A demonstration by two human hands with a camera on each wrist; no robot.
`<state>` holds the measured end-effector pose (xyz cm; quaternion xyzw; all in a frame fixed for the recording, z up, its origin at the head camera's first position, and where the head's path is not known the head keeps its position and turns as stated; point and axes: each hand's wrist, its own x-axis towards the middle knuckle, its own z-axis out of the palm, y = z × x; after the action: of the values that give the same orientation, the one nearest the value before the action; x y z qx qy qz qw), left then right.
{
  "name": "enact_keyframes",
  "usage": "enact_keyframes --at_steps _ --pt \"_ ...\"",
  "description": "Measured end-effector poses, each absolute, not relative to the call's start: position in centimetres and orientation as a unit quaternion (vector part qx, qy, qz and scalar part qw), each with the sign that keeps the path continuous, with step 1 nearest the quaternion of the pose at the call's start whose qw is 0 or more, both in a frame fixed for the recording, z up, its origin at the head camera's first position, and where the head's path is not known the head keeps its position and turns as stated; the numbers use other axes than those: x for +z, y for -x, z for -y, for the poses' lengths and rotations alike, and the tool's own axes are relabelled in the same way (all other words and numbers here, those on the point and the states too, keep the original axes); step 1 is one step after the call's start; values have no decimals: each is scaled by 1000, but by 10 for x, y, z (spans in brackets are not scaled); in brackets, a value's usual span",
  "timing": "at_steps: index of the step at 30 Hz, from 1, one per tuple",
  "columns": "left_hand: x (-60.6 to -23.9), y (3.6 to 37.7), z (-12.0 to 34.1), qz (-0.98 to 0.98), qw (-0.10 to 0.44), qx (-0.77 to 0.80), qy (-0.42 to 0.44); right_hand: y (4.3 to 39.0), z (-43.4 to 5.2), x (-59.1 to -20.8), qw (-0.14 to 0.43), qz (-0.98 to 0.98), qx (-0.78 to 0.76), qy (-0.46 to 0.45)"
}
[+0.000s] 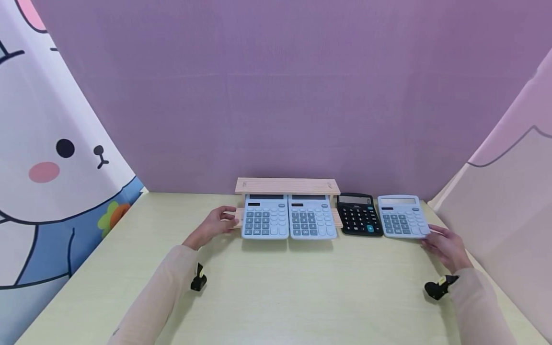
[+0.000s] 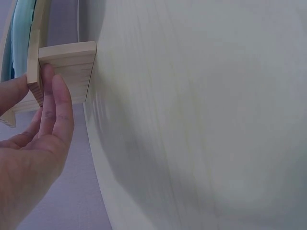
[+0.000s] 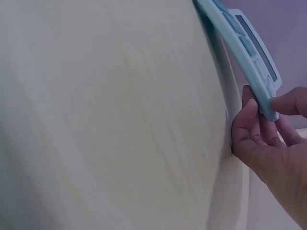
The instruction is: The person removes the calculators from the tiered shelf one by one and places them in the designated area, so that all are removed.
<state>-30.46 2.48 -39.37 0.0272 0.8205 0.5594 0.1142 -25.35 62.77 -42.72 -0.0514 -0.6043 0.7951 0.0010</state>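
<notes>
My left hand (image 1: 214, 224) grips the left end of a small wooden stand (image 1: 288, 186), its thumb on one side of a slat and its fingers on the other, as the left wrist view shows. Two light blue calculators, a left one (image 1: 265, 218) and a right one (image 1: 312, 218), rest side by side on that stand, keys facing me. On the right, my right hand (image 1: 446, 248) pinches the lower right corner of a third light blue calculator (image 1: 403, 216). In the right wrist view, this calculator (image 3: 249, 62) is tilted between thumb and fingers.
A black calculator (image 1: 359, 215) lies between the stand and the third light blue calculator. Behind the pale wooden table (image 1: 276, 287) hangs a purple cloth (image 1: 276, 96). A cartoon-printed curtain (image 1: 64, 191) borders the left side, and another pale cloth (image 1: 513, 201) the right.
</notes>
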Motion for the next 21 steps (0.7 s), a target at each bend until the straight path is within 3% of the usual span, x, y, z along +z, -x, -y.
enact_keyframes --at_steps 21 --pt "-396 307 -25 -823 115 556 -19 267 -622 -426 7 731 668 139"
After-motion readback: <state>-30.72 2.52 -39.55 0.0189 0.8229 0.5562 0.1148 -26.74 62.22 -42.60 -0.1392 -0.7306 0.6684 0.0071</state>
